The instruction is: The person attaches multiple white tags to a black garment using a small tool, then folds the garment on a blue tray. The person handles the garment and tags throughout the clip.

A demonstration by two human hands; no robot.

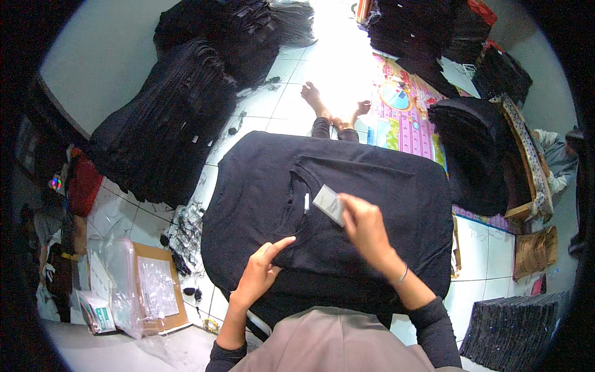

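A black T-shirt point(378, 186) lies spread flat over my lap, its neckline point(297, 192) toward the left. My right hand point(365, 226) pinches a small grey-white hang tag point(329, 204) just right of the collar. A small white label point(306, 203) shows inside the neckline. My left hand point(260, 273) rests on the shirt's lower left part, index finger stretched out and pressing the fabric, holding nothing. My bare feet point(328, 105) stick out beyond the shirt on the white tiled floor.
Tall stacks of folded black garments lie at the upper left point(173, 118), top right point(421, 31) and right point(471, 149). A cardboard box with clear plastic bags point(149, 285) sits lower left. A colourful mat point(403, 118) lies ahead. Another person point(555, 161) sits at far right.
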